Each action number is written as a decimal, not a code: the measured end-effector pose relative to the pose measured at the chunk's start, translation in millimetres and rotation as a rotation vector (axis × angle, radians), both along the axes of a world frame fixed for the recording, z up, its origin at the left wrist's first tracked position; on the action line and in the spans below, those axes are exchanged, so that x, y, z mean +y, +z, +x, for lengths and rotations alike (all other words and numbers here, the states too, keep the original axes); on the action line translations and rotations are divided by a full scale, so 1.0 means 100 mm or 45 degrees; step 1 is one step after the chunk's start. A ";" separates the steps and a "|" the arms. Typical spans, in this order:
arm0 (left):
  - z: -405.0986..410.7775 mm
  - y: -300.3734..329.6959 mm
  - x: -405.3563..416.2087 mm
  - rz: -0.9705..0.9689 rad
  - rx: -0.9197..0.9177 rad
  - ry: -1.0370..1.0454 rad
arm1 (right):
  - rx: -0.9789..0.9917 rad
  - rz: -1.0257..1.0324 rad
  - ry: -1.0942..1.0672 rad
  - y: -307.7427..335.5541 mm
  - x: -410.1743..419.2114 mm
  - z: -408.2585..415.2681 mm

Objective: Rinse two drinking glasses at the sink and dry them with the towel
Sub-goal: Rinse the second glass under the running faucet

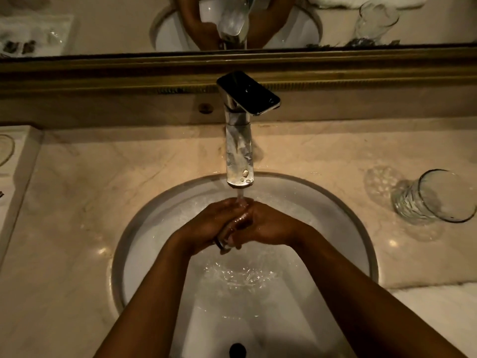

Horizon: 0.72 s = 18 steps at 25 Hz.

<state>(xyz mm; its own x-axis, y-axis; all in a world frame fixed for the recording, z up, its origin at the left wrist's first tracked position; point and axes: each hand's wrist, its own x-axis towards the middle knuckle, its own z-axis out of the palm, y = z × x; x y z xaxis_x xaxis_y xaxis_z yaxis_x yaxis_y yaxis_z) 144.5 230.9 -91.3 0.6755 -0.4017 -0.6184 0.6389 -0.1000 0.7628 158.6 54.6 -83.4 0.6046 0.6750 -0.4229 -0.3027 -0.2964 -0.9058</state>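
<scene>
Two hands are pressed together under the tap (238, 140), over the middle of the sink (144, 215), with water running onto them. The left hand (209, 226) and the right hand (268, 226) are clasped against each other, fingers curled and interlaced; a small object seems to be caught between them at the near side, but what it is cannot be told. One drinking glass (433, 197) is seen on the marble counter (77, 189) to the right of the sink, well apart from the hands and untouched. A mirror (103, 24) behind the tap reflects the scene. Water is pooled and rippling in the basin beneath the hands.
</scene>
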 end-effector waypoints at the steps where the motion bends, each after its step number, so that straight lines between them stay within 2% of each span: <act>1: 0.03 0.01 0.01 0.063 -0.035 -0.067 | 0.001 0.002 0.011 -0.01 0.01 -0.01; 3: 0.11 -0.01 -0.01 0.156 -0.059 0.043 | -0.090 -0.029 -0.117 -0.08 0.04 -0.05; 6: 0.15 -0.13 -0.11 0.202 0.015 0.564 | -0.152 -0.057 -0.493 -0.19 0.19 -0.13; 9: 0.03 -0.31 -0.26 0.087 0.026 0.877 | -0.187 -0.096 -0.768 -0.20 0.36 -0.15; 12: -0.04 -0.36 -0.21 -0.223 0.218 1.015 | -0.514 -0.267 -0.604 -0.18 0.43 -0.21; 14: -0.01 -0.33 -0.17 -0.323 0.408 0.921 | -0.780 -0.490 -0.344 -0.14 0.41 -0.22; 16: 0.03 -0.34 -0.13 -0.253 0.524 0.808 | -0.965 -0.612 -0.117 -0.10 0.37 -0.20; 18: 0.03 -0.34 -0.07 -0.117 0.586 0.726 | -1.061 -0.550 0.124 -0.08 0.28 -0.19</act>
